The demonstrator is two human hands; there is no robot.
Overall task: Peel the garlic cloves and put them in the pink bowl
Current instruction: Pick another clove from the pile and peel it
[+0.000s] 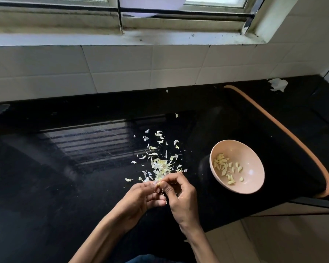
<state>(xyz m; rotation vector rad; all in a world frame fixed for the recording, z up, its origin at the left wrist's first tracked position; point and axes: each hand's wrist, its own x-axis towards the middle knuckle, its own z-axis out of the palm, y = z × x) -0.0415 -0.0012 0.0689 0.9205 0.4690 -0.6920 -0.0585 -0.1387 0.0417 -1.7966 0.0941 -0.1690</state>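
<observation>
— Fingers [160, 184] of both hands are pinching 1 small garlic clove [158, 183] between them; the left hand [141, 196] is bracing, the right hand [180, 192] is picking at its skin.

— Handling?

— Light, firm, probably slick once bare; I'd be gripping the ends. Papery peels [160, 164] are lying just beyond on the glossy black counter [46, 186]; peeled cloves [225, 168] are sitting in the smooth round pink bowl [254, 168], to the right.

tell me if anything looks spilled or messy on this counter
Garlic skins lie scattered on the black counter beyond the hands, expected from peeling. Peeled cloves sit inside the pink bowl. A crumpled white scrap lies at the far right corner.
</observation>
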